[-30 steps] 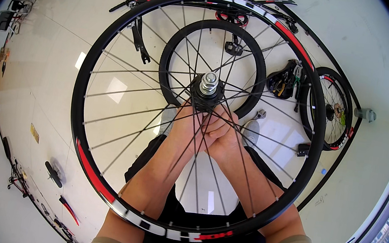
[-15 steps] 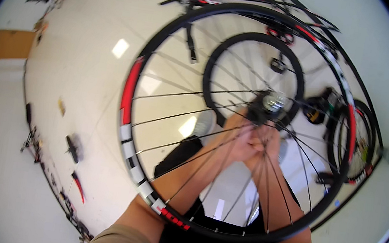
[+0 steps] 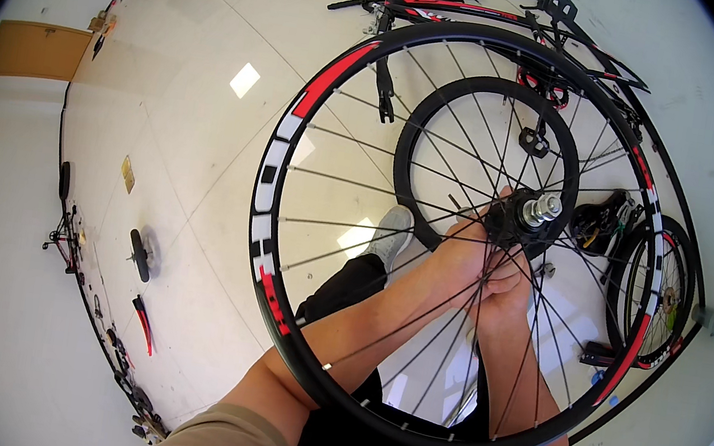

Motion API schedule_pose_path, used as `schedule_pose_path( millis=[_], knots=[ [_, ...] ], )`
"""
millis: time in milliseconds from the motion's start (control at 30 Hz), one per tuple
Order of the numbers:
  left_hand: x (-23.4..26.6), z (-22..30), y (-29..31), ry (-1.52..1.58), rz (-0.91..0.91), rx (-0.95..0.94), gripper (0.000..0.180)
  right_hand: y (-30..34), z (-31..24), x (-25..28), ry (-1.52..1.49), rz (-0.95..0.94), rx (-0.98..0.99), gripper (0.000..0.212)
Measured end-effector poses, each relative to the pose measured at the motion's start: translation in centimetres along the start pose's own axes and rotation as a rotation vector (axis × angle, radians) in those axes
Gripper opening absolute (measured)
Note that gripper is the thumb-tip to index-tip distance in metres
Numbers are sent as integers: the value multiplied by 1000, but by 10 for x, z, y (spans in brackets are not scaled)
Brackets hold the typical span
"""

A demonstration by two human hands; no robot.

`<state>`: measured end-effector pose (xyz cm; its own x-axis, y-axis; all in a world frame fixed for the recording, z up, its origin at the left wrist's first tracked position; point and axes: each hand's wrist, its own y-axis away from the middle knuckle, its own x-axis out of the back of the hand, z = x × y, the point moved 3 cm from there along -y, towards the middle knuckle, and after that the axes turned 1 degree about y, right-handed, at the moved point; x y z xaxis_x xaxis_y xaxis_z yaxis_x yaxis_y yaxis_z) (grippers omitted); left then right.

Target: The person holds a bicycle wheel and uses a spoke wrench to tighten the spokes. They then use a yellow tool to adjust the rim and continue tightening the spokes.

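Note:
I hold a bicycle wheel rim (image 3: 272, 175), black with red, white and checked patches, in front of me above the floor. Thin black spokes run to its black hub (image 3: 504, 218), from which a silver axle end with a nut (image 3: 543, 210) sticks up. Behind the spokes, my left hand (image 3: 459, 256) is closed at the underside of the hub. My right hand (image 3: 507, 288) is closed too, its fingers curled just below the hub and against the left hand. What exactly the fingers wrap round is partly hidden by spokes and hub.
Beyond the wheel lie a black tyre (image 3: 404, 170) and a red and black bicycle frame (image 3: 460, 8) with fork and pedals. A saddle (image 3: 594, 222) and another wheel (image 3: 690, 270) lean at the right wall. Parts line the left wall; a small wheel (image 3: 139, 254) stands on the floor.
The wheel has turned clockwise: its red patch went from the left side to the upper left. The hub's axle end shows sharper. Both hands stay at the hub.

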<state>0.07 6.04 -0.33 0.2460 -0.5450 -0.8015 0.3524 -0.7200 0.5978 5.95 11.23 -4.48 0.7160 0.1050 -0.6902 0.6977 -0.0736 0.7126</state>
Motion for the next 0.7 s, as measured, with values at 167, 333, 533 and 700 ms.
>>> schedule_pose_path(
  millis=[167,333,533,700],
  knots=[
    [-14,6,7,62,55,33,42,2,-5,-16,-82,-10,-60,29],
    [35,17,-16,107,-34,127,44,-22,-45,-5,-15,104,129,20],
    [11,44,-5,-59,-196,-65,36,-1,-100,-11,-221,-115,121,50],
    [12,56,14,-67,-175,-144,44,20,-112,-24,-200,-308,69,75]
  ],
)
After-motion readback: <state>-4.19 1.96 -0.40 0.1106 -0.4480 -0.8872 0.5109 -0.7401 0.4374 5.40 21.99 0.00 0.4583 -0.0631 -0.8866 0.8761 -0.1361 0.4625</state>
